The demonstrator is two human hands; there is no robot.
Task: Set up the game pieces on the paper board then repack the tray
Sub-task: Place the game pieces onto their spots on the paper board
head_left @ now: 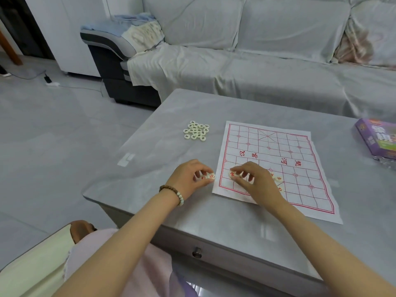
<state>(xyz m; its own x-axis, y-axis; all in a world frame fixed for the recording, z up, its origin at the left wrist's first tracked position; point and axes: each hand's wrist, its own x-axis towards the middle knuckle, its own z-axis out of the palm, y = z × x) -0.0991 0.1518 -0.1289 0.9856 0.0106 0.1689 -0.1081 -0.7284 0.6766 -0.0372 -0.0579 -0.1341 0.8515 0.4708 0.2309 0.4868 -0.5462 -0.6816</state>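
Observation:
A white paper board with a red grid lies on the grey table. My left hand rests just left of the board and grips several red-marked round pieces. My right hand is over the board's near left corner and pinches a red-marked piece at its fingertips. A few red pieces lie on the board, partly hidden behind my right hand. A pile of black-marked pieces sits on the table to the left of the board's far edge.
A purple game box lies at the table's right edge, with clear plastic under it. A grey sofa stands behind the table. The table's front has a drawer knob. A power strip lies on the floor at far left.

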